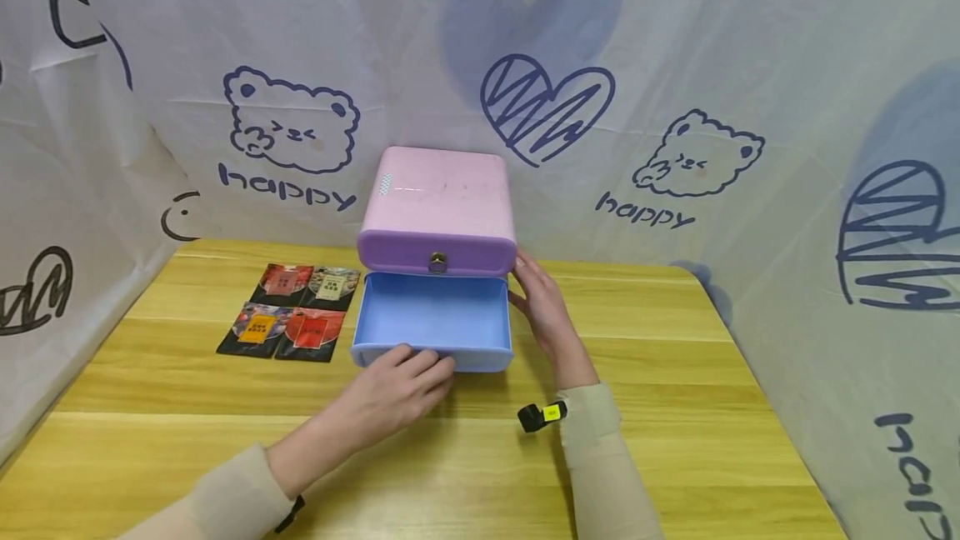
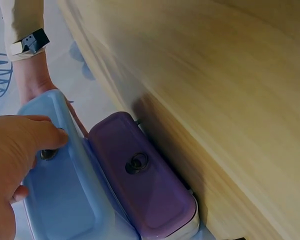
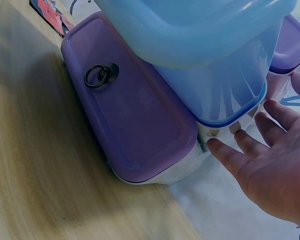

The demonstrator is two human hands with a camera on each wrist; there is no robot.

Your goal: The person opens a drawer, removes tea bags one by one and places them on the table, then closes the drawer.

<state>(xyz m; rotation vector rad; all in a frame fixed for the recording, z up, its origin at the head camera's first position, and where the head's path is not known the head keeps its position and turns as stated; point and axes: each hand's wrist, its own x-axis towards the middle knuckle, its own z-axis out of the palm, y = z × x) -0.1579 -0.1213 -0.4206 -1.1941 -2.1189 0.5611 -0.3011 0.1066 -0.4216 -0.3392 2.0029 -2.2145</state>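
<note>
On the wooden table (image 1: 652, 340), the head view shows the blue drawer (image 1: 433, 315) jutting from the pink cabinet (image 1: 446, 190). Left wrist view: the left hand (image 2: 15, 155) grips its front by the dark pull (image 2: 49, 154). Right wrist view: the right hand (image 3: 277, 175) lies beside the cabinet, fingers spread, grasping nothing; bracing there should keep the drawer running straight.

Four sachets (image 1: 308, 333) lie on the tabletop (image 1: 660, 357) at nine o'clock from the middle drawer (image 1: 432, 315); a backdrop (image 1: 420, 65) hangs at twelve.
</note>
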